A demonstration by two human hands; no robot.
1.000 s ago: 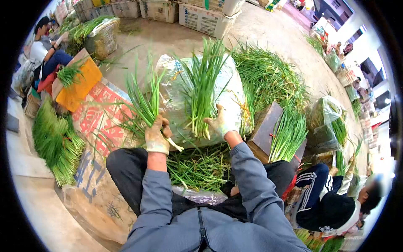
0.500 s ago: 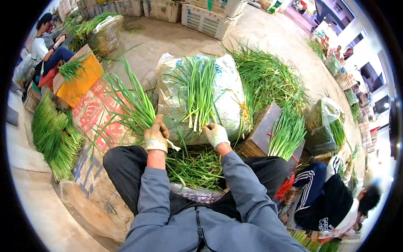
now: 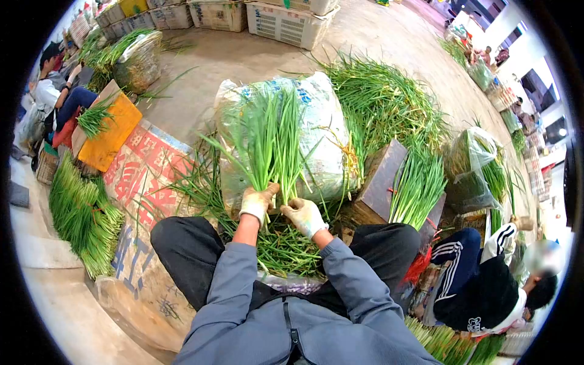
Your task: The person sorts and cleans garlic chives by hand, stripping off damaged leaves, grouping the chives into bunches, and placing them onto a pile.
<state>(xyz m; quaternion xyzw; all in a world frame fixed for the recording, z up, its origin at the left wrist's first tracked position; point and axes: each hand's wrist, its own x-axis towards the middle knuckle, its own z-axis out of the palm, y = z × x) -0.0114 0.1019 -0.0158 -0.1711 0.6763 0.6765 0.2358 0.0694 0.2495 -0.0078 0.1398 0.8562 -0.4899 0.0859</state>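
My left hand [image 3: 260, 202] is gripping green onions [image 3: 260, 159] fanning ahead of it; my right hand [image 3: 304, 216] is resting half-curled beside them, hold unclear. I'm judging them light, bruisable, best taken low.

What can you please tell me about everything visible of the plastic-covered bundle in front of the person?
The plastic-covered bundle is bulky and pillow-like, its wrinkled, cloudy whitish plastic bearing blue markings near the far edge. It sits just in front of the person, left of a dark-topped box. Green stalks overlap its middle in view, and yellowish strands lie along its right side. Its contents cannot be made out.
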